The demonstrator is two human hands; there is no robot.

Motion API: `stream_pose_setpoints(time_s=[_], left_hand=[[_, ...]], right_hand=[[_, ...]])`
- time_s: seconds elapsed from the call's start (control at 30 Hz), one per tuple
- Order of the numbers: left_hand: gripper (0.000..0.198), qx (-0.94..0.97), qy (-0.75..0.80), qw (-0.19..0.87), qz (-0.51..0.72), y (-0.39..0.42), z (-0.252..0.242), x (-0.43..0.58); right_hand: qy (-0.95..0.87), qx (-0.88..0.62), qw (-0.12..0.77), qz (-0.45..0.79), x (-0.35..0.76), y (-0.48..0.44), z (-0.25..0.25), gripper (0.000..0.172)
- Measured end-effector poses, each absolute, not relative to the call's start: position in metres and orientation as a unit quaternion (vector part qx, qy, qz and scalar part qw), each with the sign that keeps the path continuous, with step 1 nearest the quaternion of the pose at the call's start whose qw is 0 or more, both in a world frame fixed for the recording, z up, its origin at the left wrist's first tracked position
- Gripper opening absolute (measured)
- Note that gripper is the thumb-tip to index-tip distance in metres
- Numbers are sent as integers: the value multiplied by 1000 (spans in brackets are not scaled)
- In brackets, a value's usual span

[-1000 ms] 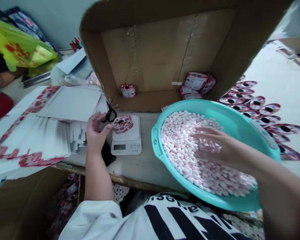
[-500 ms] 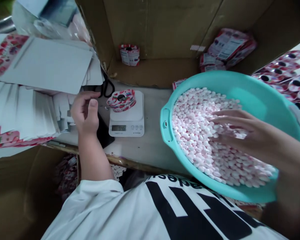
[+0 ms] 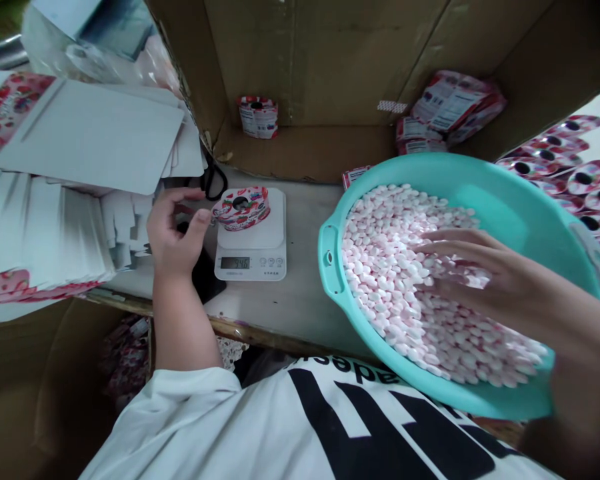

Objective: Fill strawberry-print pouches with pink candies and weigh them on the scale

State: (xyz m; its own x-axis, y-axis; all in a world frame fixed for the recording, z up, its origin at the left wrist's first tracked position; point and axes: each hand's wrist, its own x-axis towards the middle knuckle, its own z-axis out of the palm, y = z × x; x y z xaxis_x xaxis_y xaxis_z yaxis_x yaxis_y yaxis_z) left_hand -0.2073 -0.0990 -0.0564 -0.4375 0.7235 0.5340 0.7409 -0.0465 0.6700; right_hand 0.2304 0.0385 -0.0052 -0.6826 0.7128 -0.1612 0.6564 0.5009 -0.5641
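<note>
My left hand (image 3: 177, 230) hovers at the left side of a white digital scale (image 3: 251, 257), thumb and fingers apart and holding nothing. A small strawberry-printed box (image 3: 243, 207) with a round hole in its top sits on the scale's plate, just beyond my left fingertips. The display appears to read 94.6. My right hand (image 3: 467, 263) rests in a turquoise basin (image 3: 331, 260) among pale pink and white candies (image 3: 390, 293). Its fingers are stretched out and parted, with candies showing between and below them; any in the palm are hidden.
A large cardboard box (image 3: 350, 53) stands behind the scale, with one printed package (image 3: 258, 119) at left and several packages (image 3: 453, 100) at right. Stacked white cards (image 3: 95, 133) and black scissors (image 3: 215, 179) lie left. Several holed printed boxes (image 3: 585, 177) stand beyond the basin.
My left hand has shifted slightly right, closer to the printed box, its thumb now leaning toward it. My right hand has barely moved in the candies. The whole view has dipped slightly.
</note>
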Motion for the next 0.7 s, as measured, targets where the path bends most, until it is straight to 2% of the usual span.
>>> stream_pose_setpoints(time_s=[0.07, 0.13, 0.27, 0.4, 0.5, 0.6, 0.7], left_hand=[[56, -556, -687, -8, -468, -96, -61, -206], [61, -576, -706, -16, -412, -91, -64, -203], [41, -581, -720, 26, -378, -74, -48, -179], [36, -707, -589, 94, -380, -51, 9, -125], [33, -812, -503, 100, -278, -32, 43, -81], [25, -861, -457, 121, -186, -17, 49, -54], [26, -848, -468, 153, -193, -10, 45, -46]], right_hand=[[-867, -397, 48, 298, 230, 39, -6, 36], [-870, -390, 55, 296, 230, 38, -7, 35], [-879, -357, 74, 307, 230, 36, -5, 34], [-870, -353, 85, 333, 231, 30, 2, 40], [-861, -361, 98, 346, 233, 25, 4, 43], [-863, -371, 93, 330, 236, 23, 2, 43], [-862, -374, 79, 333, 238, 23, 2, 43]])
